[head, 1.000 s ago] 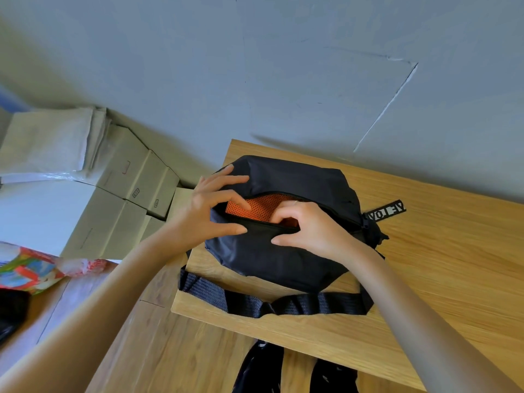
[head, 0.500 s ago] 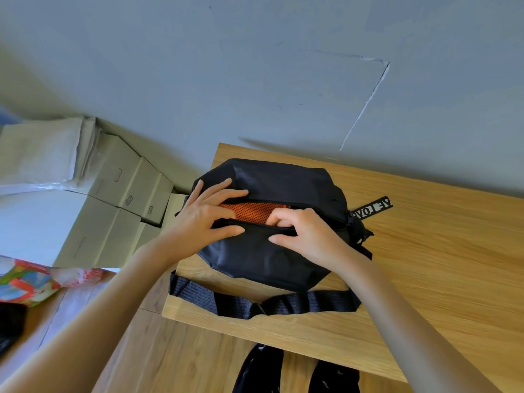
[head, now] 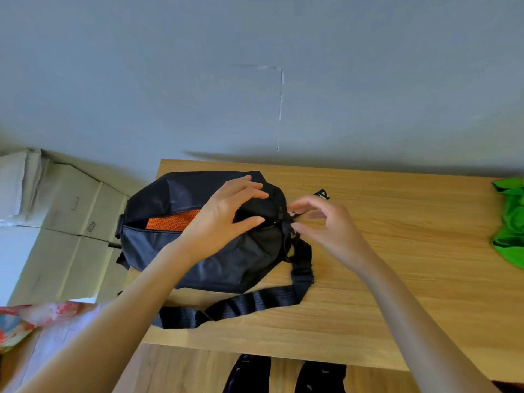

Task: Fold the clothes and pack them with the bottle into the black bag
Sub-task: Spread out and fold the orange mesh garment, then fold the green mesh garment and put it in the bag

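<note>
Head view. One black bag (head: 215,251) is shown lying on the left part of a wooden table (head: 397,279), its long axis running left to right along the table's far edge and its zip opening turned upward. Through the opening, which gapes at the left and is drawn together at the right, orange mesh fabric (head: 173,221) is seen; what lies under the mesh cannot be made out, and the bottle cannot be identified anywhere. The bag's right end is covered by the left hand (head: 224,219), which is pressed onto the top with fingers spread above the opening and thumb below it. The right hand (head: 326,222) is held just beside the bag's right end, thumb and fingertips brought close around the zip pull (head: 292,214); motion blur prevents telling whether the pull is actually pinched. One black webbing strap (head: 255,302) is laid in a loop in front of the bag. One green garment (head: 510,222) is cut off by the right frame edge, well apart from the bag. Several stacked cardboard boxes (head: 71,222) are seen left of the table, their number uncertain. Two dark shapes at the bottom edge are cropped and unidentifiable.
</note>
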